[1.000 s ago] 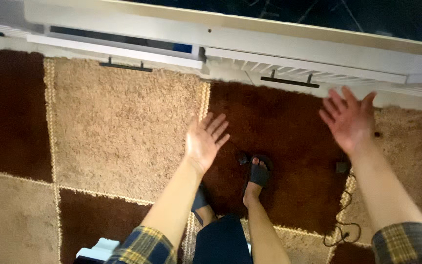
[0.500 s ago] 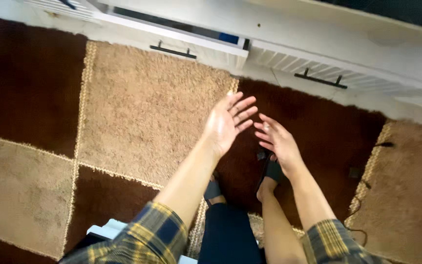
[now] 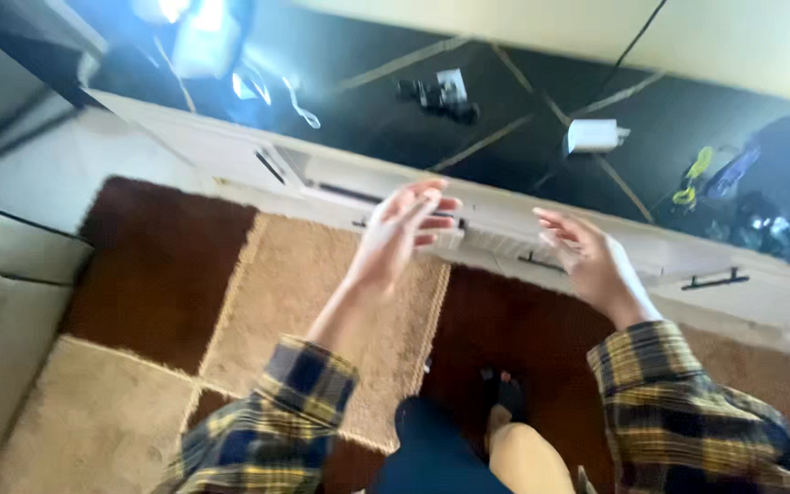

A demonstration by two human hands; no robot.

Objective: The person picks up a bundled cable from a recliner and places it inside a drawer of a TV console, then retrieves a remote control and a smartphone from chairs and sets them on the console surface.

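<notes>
Low white cabinet (image 3: 505,220) with black bar handles, beyond brown-and-tan checked rug (image 3: 322,293): nearest both hands. Left hand (image 3: 400,233) open, fingers spread, empty; right hand (image 3: 587,256) open, loosely curled, empty.

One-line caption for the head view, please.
Both hands empty, fingers spread: left hand and right hand raised over a brown-and-tan rug before a low white cabinet with a glossy black top.

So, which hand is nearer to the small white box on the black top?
Right. The right hand is just below the small white box; the left hand is far off to its left.
</notes>
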